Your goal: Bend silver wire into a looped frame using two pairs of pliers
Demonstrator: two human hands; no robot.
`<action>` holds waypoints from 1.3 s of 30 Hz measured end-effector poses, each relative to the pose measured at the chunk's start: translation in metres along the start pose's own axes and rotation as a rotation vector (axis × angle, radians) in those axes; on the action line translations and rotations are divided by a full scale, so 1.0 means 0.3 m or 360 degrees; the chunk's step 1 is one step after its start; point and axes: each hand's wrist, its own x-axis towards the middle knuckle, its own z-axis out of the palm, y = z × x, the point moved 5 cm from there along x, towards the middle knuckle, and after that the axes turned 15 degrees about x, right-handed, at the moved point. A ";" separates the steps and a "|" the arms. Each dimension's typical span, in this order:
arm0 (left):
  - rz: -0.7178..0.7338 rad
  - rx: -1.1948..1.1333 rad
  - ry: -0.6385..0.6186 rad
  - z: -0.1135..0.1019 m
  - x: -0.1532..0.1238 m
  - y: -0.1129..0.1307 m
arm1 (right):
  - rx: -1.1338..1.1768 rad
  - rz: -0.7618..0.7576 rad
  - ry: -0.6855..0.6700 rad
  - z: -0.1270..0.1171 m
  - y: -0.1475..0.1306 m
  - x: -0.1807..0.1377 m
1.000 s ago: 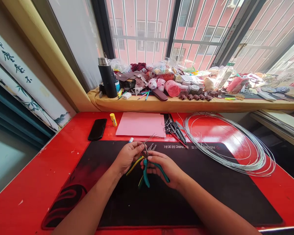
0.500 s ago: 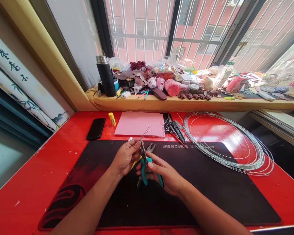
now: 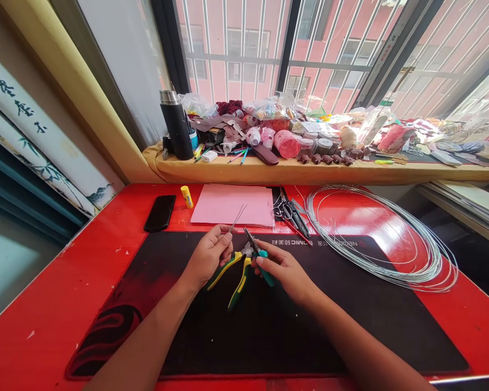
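Between thumb and fingers, my left hand (image 3: 212,255) pinches a thin piece of wire (image 3: 238,216), its two ends pointing up and away. My right hand (image 3: 281,269) is wrapped round teal-handled pliers (image 3: 264,262), whose dark narrow jaws point up and left, apart from the wire. Under and between my hands, a second pair of pliers (image 3: 241,277) with yellow and dark green handles lies on the black desk mat (image 3: 179,336), handles spread. Its jaws are partly hidden behind the teal pliers.
A large coil of wire (image 3: 415,266) lies at the right. Behind the mat are pink paper (image 3: 232,203), scissors (image 3: 283,209), a utility knife (image 3: 297,220), a glue stick (image 3: 186,197) and a phone (image 3: 160,213). A black flask (image 3: 176,127) stands on the cluttered sill.
The teal pliers have come away from the wire and moved right, their jaws tilting left. My left hand keeps the wire, and the yellow-green pliers are now more exposed.
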 end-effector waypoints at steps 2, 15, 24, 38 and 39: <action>-0.0014 0.0076 -0.0030 0.008 0.000 -0.012 | -0.0040 -0.0018 -0.0017 -0.004 0.004 0.004; -0.0083 0.0027 -0.0110 0.018 0.012 -0.037 | -0.0113 -0.0044 -0.0045 -0.015 0.028 0.007; -0.0098 0.0013 -0.0141 0.027 0.012 -0.042 | -0.0094 -0.0040 -0.0063 -0.024 0.039 0.006; -0.0161 -0.0049 -0.0199 0.025 0.011 -0.044 | -0.0122 -0.0088 -0.0035 -0.024 0.037 0.000; -0.0161 -0.0046 -0.0204 0.026 0.010 -0.043 | -0.0131 -0.0086 -0.0037 -0.024 0.037 -0.001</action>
